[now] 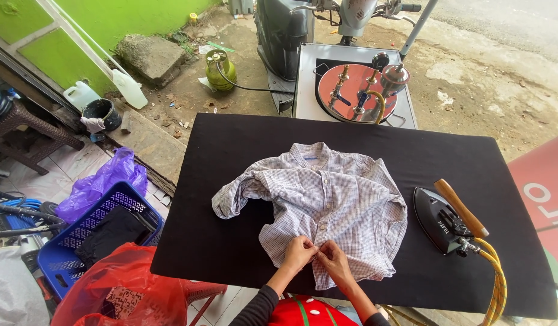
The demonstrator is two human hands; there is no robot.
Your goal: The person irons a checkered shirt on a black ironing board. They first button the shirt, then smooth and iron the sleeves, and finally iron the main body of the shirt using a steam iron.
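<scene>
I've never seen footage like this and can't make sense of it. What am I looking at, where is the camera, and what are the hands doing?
There is no machine here: a person works with two bare hands, and the one picture comes from a camera worn on their head, looking down.

In front of them is a table covered in black cloth. On it lies a crumpled, light checked shirt, collar away from the person. The left hand and right hand meet at the shirt's near front edge, pinching the fabric by the button strip.

To the right on the cloth rests a dark iron with a wooden handle and a yellow hose.

Beyond the table stand a metal boiler with valves, a green gas cylinder and a scooter. On the left sit a blue basket and a red bag.
</scene>
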